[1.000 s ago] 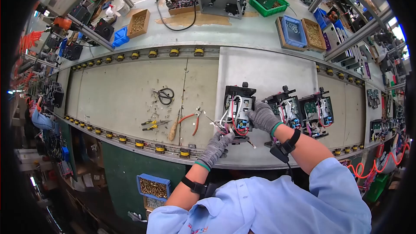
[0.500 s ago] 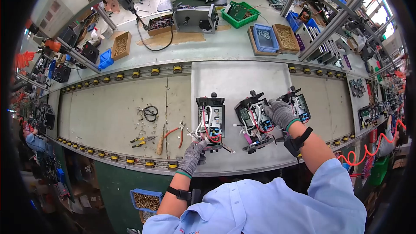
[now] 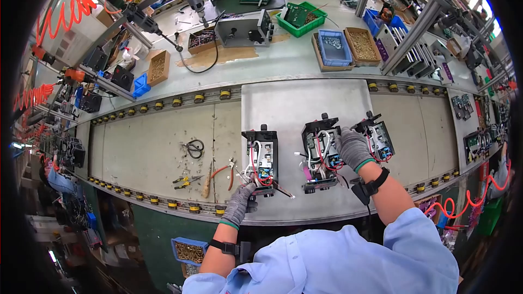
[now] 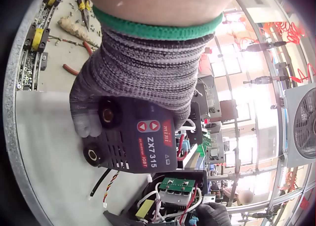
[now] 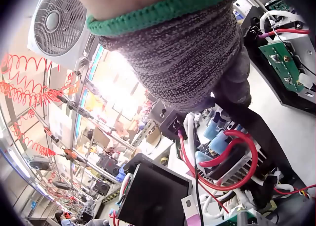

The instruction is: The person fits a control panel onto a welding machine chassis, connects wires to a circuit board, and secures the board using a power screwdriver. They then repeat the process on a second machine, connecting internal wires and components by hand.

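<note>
Three open black units with circuit boards and wires stand on a metal tray point(image 3: 305, 98). In the head view, my gloved left hand point(image 3: 237, 206) holds the lower end of the left unit point(image 3: 267, 155). The left wrist view shows that hand point(image 4: 140, 68) curled over the front panel point(image 4: 148, 144), which has two round sockets. My gloved right hand point(image 3: 353, 148) grips the right side wall of the middle unit point(image 3: 318, 147); in the right wrist view its fingers curl over the edge beside red wires point(image 5: 254, 159). The right unit point(image 3: 383, 139) stands just beyond that hand.
Left of the tray lie scissors point(image 3: 194, 148), yellow-handled pliers point(image 3: 188, 182), a wooden-handled tool point(image 3: 206, 187) and red-handled cutters point(image 3: 231, 177). Roller rails point(image 3: 199, 98) edge the line. Behind stand screw boxes point(image 3: 362, 45) and a green basket point(image 3: 300, 28).
The left unit has shifted left with my left hand. My right hand has let go of it and taken hold of the middle unit, which has moved left from the right unit and turned straighter.
</note>
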